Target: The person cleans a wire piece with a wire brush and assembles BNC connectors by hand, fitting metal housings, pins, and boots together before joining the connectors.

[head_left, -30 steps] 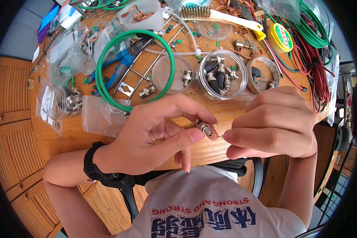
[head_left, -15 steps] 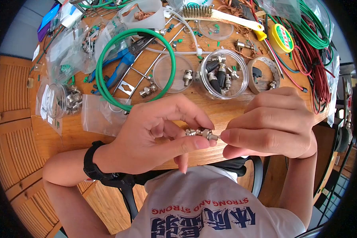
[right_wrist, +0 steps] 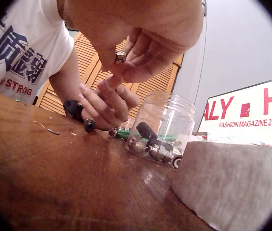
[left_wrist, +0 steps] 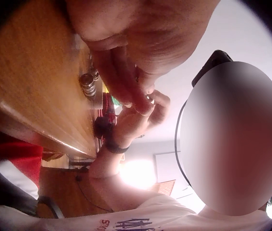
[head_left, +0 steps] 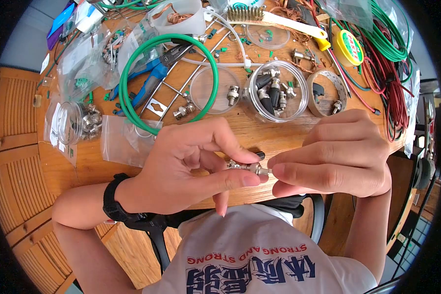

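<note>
Between the thumb and index finger of my left hand (head_left: 181,164) is a silver BNC-type connector (head_left: 252,168), lying sideways with its narrow end toward the right. At that narrow end, the fingertips of my right hand (head_left: 340,154) pinch the tip and partly cover it. A silver end of the metal connector (right_wrist: 120,56) shows among the right fingers in the right wrist view. Just past the left index fingertip, a black ribbed piece (head_left: 261,155) peeks out. In the left wrist view the fingers of both hands meet and mostly hide the connector.
Behind the hands stand a clear jar (head_left: 301,95) of connectors and a tape roll (head_left: 311,108). A green cable coil (head_left: 215,85) lies over blue-handled pliers (head_left: 154,78). Farther back are a wire brush (head_left: 284,22), a yellow paste tin (head_left: 347,47) and red cables (head_left: 397,108).
The connector in my left hand has turned level, and the thin gold pin seen earlier between the hands is hidden. The right fingertips have come in to its end. The black piece has come into view.
</note>
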Tool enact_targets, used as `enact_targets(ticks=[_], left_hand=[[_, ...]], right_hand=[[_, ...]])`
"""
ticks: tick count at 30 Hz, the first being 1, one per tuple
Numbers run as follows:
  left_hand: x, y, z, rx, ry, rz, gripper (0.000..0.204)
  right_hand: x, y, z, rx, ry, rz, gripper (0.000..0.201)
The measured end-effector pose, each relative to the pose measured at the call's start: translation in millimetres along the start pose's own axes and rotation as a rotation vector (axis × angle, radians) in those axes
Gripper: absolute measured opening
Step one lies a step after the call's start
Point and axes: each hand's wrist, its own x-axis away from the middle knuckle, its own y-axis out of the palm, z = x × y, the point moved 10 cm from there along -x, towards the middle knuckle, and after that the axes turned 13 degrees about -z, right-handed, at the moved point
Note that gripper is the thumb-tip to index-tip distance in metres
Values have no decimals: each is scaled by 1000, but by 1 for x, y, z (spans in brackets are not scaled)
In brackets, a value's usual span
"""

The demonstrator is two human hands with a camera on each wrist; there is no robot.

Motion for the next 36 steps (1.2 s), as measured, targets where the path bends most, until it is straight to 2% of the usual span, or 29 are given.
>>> enact_targets(ticks=[7, 13, 18, 22, 25, 27, 30, 36], left_hand=[[1, -1, 1, 1, 24, -10, 25], [2, -1, 5, -34, 87, -26, 31], [3, 1, 7, -92, 98, -47, 36], [2, 1, 12, -143, 131, -55, 37], [4, 0, 16, -160, 159, 9, 38], [8, -6, 23, -192, 245, 106, 39], [11, -5, 30, -293, 297, 111, 39], [10, -4, 34, -407, 307, 132, 36]], right_hand=[[-1, -1, -1, 11, -18, 7, 29], [0, -1, 3, 31, 55, -17, 38], [1, 3, -1, 29, 42, -97, 40], [3, 3, 4, -27, 37, -41, 41], [1, 3, 6, -30, 36, -39, 37], [-1, 1, 9, -33, 51, -15, 29], [1, 3, 12, -52, 68, -28, 24], [-3, 7, 17, -40, 122, -119, 27]])
